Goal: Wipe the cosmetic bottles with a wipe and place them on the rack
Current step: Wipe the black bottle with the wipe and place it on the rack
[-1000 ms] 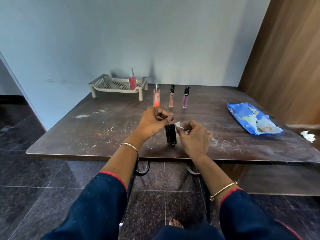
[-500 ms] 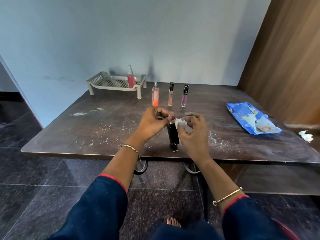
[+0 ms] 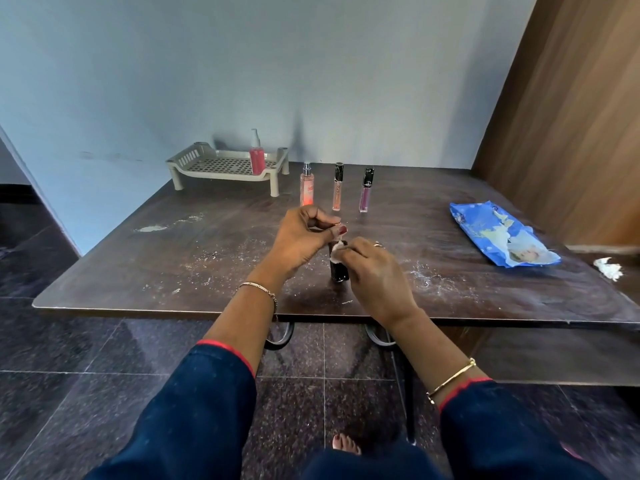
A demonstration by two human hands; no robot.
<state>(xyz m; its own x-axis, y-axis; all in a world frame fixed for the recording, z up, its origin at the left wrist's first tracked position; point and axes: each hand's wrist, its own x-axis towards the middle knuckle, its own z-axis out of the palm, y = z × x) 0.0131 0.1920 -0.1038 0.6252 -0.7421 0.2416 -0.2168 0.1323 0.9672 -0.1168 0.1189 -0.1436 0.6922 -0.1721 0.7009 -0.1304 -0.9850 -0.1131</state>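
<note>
- Dark brown bench carried everything; white dusty marks lay on its surface.
- Near the middle of the front edge stood the dark bottle, upright, with its base down at the bench surface.
- The left grip, a bare hand, had its fingers curled, and its thumb and forefinger pinched the top of the dark bottle. The cap itself was hidden under them.
- The right grip, also a bare hand, was closed around a small white wipe and pressed it against the upper part of the dark bottle.
- The rack, beige plastic with a perforated floor, stood at the back edge toward the left corner, close to the wall.
- A red pump bottle stood upright on the right part of the rack.
- Just right of the rack, three more stood in a row on the bench, apart from each other: a peach spray bottle, a peach gloss tube with a black cap, and a purple gloss tube.
- A blue wipe pack lay flat near the right edge.
- A crumpled white piece lay further right; I could not tell if it was on the bench.
</note>
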